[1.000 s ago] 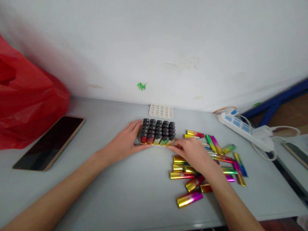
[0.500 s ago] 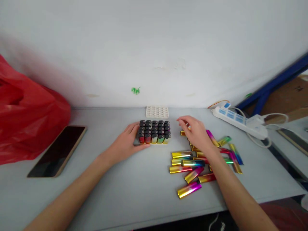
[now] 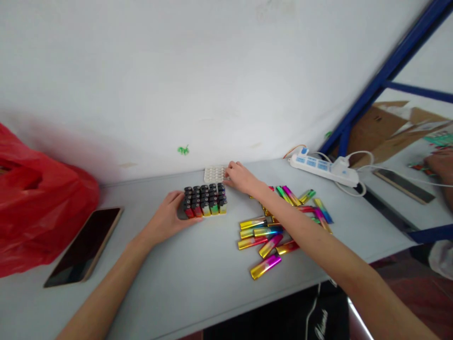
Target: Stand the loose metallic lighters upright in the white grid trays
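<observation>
Several lighters with black tops stand upright in a tight block (image 3: 205, 202) on the grey table (image 3: 198, 283). My left hand (image 3: 169, 215) grips the left side of this block, thumb along its front edge. Behind it, against the wall, lies a white tray with holes (image 3: 213, 174). My right hand (image 3: 240, 176) is at the tray's right edge, its fingers bent and closed on the tray's edge. Loose shiny lighters (image 3: 265, 267) in gold, pink, green and blue lie in a pile under and beside my right forearm.
At the left lie a phone (image 3: 83, 248) and a red plastic bag (image 3: 42, 198). A white power strip (image 3: 322, 169) with cables is at the back right. Beyond it are a blue metal frame (image 3: 385, 71), cardboard (image 3: 375, 127), another phone (image 3: 403, 185) and another person's hand (image 3: 442, 165).
My right hand has moved left and back from above the loose lighters to the white tray. The view has shifted to the right. My left hand stays on the lighter block.
</observation>
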Available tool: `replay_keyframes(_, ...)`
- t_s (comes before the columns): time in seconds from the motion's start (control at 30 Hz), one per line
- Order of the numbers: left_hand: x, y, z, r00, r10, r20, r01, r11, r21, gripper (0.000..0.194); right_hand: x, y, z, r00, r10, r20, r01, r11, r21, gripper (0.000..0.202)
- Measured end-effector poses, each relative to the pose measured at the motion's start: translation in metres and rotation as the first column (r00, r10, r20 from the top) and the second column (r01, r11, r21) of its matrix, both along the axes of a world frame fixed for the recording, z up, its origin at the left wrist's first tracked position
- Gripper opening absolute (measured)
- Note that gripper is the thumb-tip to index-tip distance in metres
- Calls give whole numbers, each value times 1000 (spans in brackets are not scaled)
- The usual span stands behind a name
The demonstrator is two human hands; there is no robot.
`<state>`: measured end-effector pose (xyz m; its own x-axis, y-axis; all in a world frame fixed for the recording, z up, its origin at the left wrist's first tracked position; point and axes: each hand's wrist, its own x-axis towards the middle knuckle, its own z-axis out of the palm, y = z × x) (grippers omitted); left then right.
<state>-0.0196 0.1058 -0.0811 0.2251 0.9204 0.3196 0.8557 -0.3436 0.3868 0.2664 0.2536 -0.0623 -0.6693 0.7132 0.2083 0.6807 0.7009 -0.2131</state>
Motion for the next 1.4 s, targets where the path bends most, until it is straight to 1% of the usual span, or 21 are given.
replay_keyframes(0.1, -19, -1, 5, 998, 67, -20, -66, 997, 26, 73, 22, -4, 8, 999, -12, -40, 12, 1000, 5, 14)
replay_keyframes(0.2, -29, 2, 9, 993, 116, -27, -115, 992, 45, 66, 58, -23, 12, 981, -22, -190, 23, 1000, 3, 12)
replay_keyframes(0.27, -29, 8, 10, 992, 126, -25, -125, 991, 42, 65, 78, -44, 11, 965, 40, -261, -37, 999, 14, 13)
replay_keyframes(0.3, -28, 12, 11, 992, 124, -25, -123, 992, 38, 66, 84, -55, 10, 960, 95, -264, -91, 996, 24, 13)
replay_keyframes(0.33, -25, 17, 12, 993, 114, -26, -113, 993, 28, 68, 87, -67, 7, 958, 144, -247, -140, 990, 35, 13)
replay_keyframes(0.4, -17, 29, 13, 994, 108, -31, -107, 994, 8, 71, 85, -86, 2, 964, 202, -170, -197, 979, 46, 12)
replay_keyframes(0.5, -4, 48, 16, 993, 87, -74, -87, 996, 12, 75, 70, -101, -7, 972, 217, -92, -215, 976, 29, 10)
replay_keyframes(0.57, 5, 61, 18, 992, 37, -124, -39, 999, -7, 72, 64, -103, -8, 965, 239, -110, -240, 971, 10, 12)
replay_keyframes(0.6, 9, 67, 19, 991, 19, -131, -21, 1000, -16, 74, 65, -103, -7, 957, 255, -138, -257, 966, 5, 14)
replay_keyframes(0.67, 17, 79, 18, 992, -3, -128, -3, 999, -42, 84, 74, -99, -2, 938, 271, -215, -276, 961, 7, 15)
replay_keyframes(0.7, 21, 84, 17, 993, -5, -122, 0, 999, -43, 86, 82, -95, 1, 932, 258, -253, -264, 964, 12, 15)
replay_keyframes(0.77, 29, 93, 14, 994, -7, -109, 3, 999, -42, 86, 104, -84, 6, 936, 189, -299, -193, 981, 17, 14)
replay_keyframes(0.87, 40, 99, 6, 996, 14, -91, -17, 999, -35, 84, 137, -62, 10, 964, 31, -265, -33, 999, -2, 18)
replay_keyframes(0.93, 45, 94, 0, 996, 40, -83, -43, 998, -36, 83, 152, -46, 9, 981, -40, -191, 39, 999, -8, 18)
replay_keyframes(1.0, 46, 82, -6, 995, 68, -76, -70, 997, -30, 80, 158, -33, 5, 994, -49, -95, 46, 998, -36, 19)
replay_keyframes(1.07, 42, 63, -10, 993, 98, -66, -97, 995, 12, 77, 158, -24, 3, 999, -29, -27, 26, 997, -79, 19)
replay_keyframes(1.13, 35, 39, -10, 993, 98, -65, -95, 994, 52, 68, 155, -19, 2, 1000, -17, -7, 16, 993, -116, 18)
replay_keyframes(1.2, 28, 16, -8, 996, 47, -70, -45, 999, 23, 62, 152, -15, 4, 1000, -9, -17, 7, 989, -147, 16)
replay_keyframes(1.27, 25, -3, -4, 998, -11, -69, 9, 999, -34, 62, 151, -13, 6, 999, 3, -50, -12, 982, -186, 14)
replay_keyframes(1.33, 27, -14, -2, 995, -67, -77, 61, 995, -72, 71, 151, -11, 8, 991, -1, -130, -28, 975, -222, 13)
replay_keyframes(1.4, 34, -18, -2, 991, -100, -87, 90, 990, -109, 80, 149, -9, 9, 963, -18, -268, -55, 963, -262, 11)
